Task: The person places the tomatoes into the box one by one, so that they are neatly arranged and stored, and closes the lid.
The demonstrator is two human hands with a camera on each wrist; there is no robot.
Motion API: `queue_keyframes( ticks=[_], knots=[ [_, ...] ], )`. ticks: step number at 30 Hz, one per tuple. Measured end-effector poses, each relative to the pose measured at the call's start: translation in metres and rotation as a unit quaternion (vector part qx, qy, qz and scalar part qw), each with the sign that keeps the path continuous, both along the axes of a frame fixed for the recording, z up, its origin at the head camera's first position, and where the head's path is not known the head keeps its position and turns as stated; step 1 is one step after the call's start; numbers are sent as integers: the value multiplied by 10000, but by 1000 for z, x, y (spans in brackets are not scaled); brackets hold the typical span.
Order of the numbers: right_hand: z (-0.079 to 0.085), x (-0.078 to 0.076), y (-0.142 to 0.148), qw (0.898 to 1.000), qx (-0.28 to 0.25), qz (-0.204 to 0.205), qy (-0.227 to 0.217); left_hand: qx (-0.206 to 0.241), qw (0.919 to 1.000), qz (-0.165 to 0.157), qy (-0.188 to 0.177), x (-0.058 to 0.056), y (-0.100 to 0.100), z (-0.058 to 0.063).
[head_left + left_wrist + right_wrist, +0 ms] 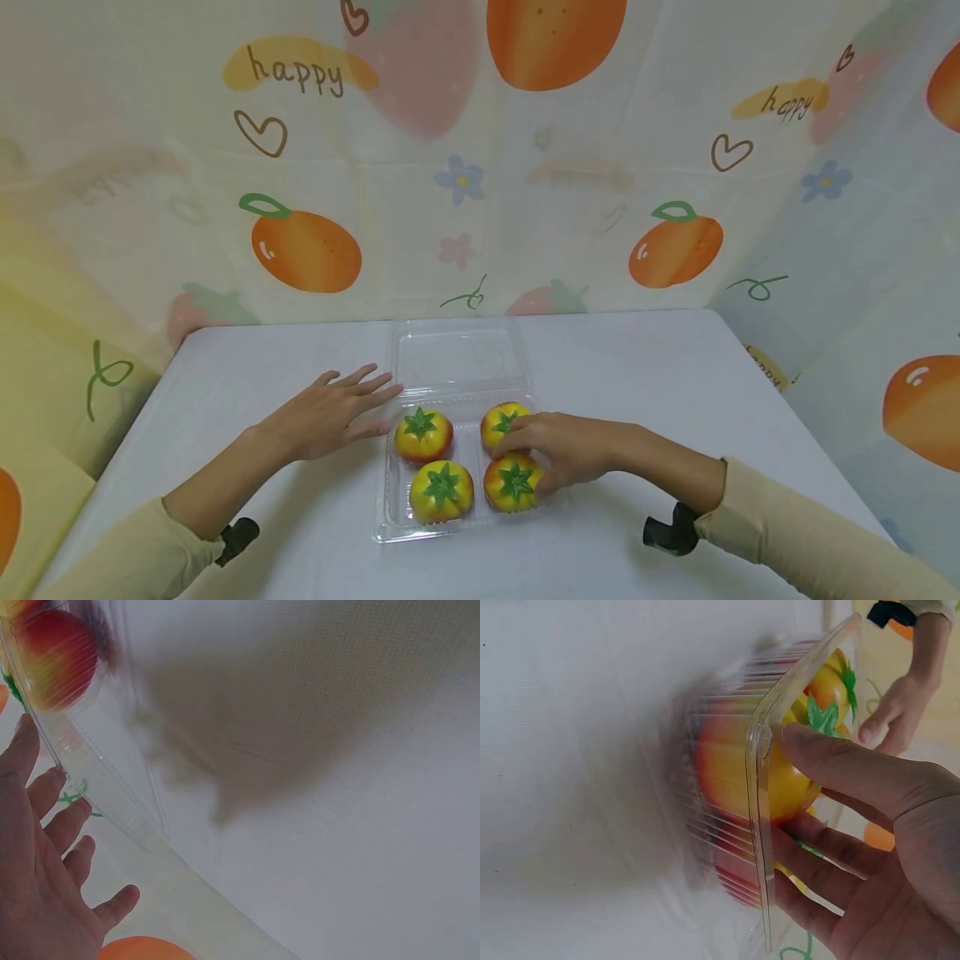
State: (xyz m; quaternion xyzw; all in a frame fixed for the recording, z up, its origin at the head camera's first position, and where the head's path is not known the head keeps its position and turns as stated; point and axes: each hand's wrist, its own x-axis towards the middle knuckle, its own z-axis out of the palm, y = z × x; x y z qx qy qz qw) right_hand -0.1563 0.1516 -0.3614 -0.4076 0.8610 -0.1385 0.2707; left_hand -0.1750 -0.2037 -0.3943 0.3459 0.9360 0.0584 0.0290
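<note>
A clear plastic clamshell box [384, 500] lies open on the table with several yellow-and-red, tomato-like fruits in it, each topped by a green star-shaped calyx. My left hand [333, 417] is at the box's left side, fingers spread and fingertips by the rim; in the left wrist view the fingers [46, 791] lie along the clear wall. At the right, my right hand [573, 450] grips the near right fruit [512, 483], thumb on one side and fingers on the other. The far right fruit [501, 421] is partly covered by that hand. Two more fruits [441, 493] sit in the left half.
The box's transparent lid [461, 354] is folded back flat behind the tray. A white cloth covers the table [637, 358]. Behind it hangs a printed curtain [405, 208] with oranges and hearts. Dark straps [672, 531] are on both wrists.
</note>
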Motion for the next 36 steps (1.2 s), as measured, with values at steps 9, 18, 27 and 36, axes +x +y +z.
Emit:
queue_keyframes(
  ticks=[9,18,27,36],
  knots=[
    [2,-3,4,9998,-190,1,-55,58,10000,41,-1,1,0,1],
    [10,-33,20,9908,-1283,-232,-362,338,9991,224,-139,-5,-3,3],
    [1,-85,35,9582,-2201,-1825,-30,1352,9787,1127,-1056,-26,-4,3],
    [-18,-110,35,9260,-1718,-3138,-1209,2638,9089,2161,-2398,-45,-1,5]
  ],
)
